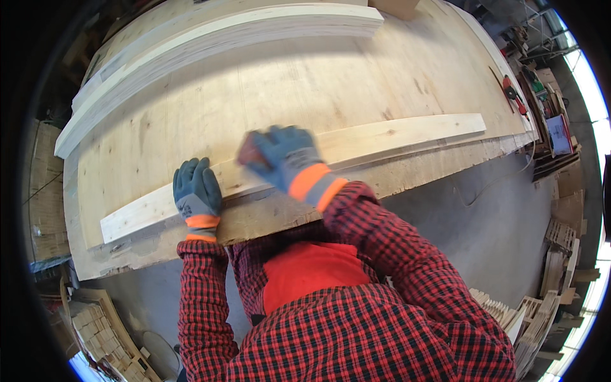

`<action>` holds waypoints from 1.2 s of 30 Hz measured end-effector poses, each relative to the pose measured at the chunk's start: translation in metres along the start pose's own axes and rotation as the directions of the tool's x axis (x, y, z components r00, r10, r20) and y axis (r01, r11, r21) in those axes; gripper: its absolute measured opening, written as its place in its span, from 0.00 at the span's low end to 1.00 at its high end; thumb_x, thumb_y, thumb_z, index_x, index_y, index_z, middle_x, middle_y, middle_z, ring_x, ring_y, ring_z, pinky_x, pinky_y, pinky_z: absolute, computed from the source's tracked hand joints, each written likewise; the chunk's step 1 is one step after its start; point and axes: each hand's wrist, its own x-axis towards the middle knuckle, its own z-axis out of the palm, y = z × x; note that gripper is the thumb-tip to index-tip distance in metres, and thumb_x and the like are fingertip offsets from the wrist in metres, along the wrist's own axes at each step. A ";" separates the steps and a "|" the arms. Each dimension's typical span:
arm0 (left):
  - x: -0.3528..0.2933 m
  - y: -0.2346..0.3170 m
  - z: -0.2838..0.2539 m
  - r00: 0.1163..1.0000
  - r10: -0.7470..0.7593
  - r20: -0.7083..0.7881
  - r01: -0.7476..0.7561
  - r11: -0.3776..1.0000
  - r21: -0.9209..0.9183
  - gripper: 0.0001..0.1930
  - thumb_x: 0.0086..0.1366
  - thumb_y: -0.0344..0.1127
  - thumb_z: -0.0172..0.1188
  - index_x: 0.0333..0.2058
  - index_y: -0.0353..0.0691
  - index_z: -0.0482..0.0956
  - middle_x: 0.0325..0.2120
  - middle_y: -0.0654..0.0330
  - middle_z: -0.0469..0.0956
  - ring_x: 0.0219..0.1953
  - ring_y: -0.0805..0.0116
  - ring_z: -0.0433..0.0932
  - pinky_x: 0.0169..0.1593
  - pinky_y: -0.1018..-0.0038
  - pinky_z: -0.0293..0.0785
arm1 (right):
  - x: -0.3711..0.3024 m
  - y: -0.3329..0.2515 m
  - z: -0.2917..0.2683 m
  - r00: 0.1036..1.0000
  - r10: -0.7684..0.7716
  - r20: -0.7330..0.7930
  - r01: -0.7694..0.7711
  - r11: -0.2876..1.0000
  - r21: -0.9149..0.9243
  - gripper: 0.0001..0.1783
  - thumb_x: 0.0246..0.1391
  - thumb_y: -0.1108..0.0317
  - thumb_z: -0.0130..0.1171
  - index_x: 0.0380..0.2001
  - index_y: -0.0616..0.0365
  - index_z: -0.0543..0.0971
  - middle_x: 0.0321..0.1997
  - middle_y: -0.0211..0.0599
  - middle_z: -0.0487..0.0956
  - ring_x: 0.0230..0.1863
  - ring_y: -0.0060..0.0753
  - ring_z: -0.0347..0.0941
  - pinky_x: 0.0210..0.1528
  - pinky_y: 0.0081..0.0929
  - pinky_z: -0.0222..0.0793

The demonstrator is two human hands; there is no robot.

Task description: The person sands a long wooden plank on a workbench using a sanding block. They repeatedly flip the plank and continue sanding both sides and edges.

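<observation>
A long pale wooden board [401, 135] lies along the near side of the worktable. My left hand [198, 191], in a blue-grey glove with an orange cuff, rests across the board left of its middle, fingers stretched out. Farther right, my gloved right hand [286, 156] is closed around a reddish-brown block [252, 149] on the board. It looks like a sanding block, but motion blurs both block and fingers. The block's underside is hidden.
The large plywood worktable [273, 83] carries a stack of long boards [216, 39] along its far side. A red-and-black tool [514, 95] lies at its right end. Stacked wood pieces [105, 340] stand on the floor at lower left, with more timber [541, 318] at lower right.
</observation>
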 end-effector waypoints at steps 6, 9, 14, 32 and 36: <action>0.000 0.001 0.003 0.999 0.014 -0.034 -0.014 1.000 0.007 0.13 0.74 0.36 0.58 0.48 0.36 0.88 0.46 0.47 0.84 0.51 0.44 0.80 0.59 0.51 0.75 | -0.077 0.269 -0.096 0.727 0.683 -0.068 -0.679 0.702 -0.216 0.31 0.69 0.33 0.49 0.56 0.41 0.86 0.52 0.48 0.88 0.54 0.57 0.84 0.59 0.51 0.78; -0.001 0.001 0.004 0.999 0.011 -0.050 -0.011 1.000 0.003 0.13 0.74 0.36 0.59 0.47 0.37 0.88 0.46 0.48 0.84 0.51 0.44 0.81 0.58 0.51 0.76 | -0.114 0.310 -0.096 0.642 0.709 -0.291 -0.763 0.556 -0.329 0.38 0.68 0.30 0.48 0.67 0.44 0.79 0.54 0.49 0.86 0.54 0.61 0.83 0.60 0.55 0.76; -0.005 -0.003 0.005 1.000 -0.025 0.013 0.025 1.000 0.009 0.13 0.74 0.36 0.59 0.48 0.37 0.87 0.48 0.48 0.84 0.52 0.44 0.81 0.59 0.53 0.76 | -0.079 0.124 -0.034 0.948 0.172 -0.269 -0.223 0.960 -0.171 0.09 0.69 0.56 0.57 0.45 0.44 0.81 0.35 0.39 0.82 0.37 0.49 0.82 0.42 0.51 0.77; -0.001 -0.001 0.003 1.000 -0.001 -0.004 0.001 0.999 -0.035 0.13 0.75 0.33 0.56 0.46 0.36 0.88 0.42 0.48 0.85 0.46 0.46 0.81 0.55 0.55 0.77 | -0.101 0.178 -0.058 0.676 0.564 -0.474 -0.677 0.729 -0.096 0.29 0.69 0.45 0.61 0.60 0.56 0.82 0.39 0.49 0.80 0.40 0.57 0.80 0.44 0.54 0.76; -0.006 -0.010 0.008 0.999 0.001 -0.050 -0.002 1.000 -0.030 0.14 0.76 0.33 0.53 0.47 0.34 0.87 0.45 0.48 0.86 0.46 0.46 0.82 0.54 0.55 0.78 | -0.063 0.032 -0.004 0.956 0.034 -0.293 -0.034 0.999 0.005 0.24 0.60 0.49 0.67 0.52 0.52 0.78 0.43 0.45 0.77 0.43 0.49 0.77 0.45 0.49 0.74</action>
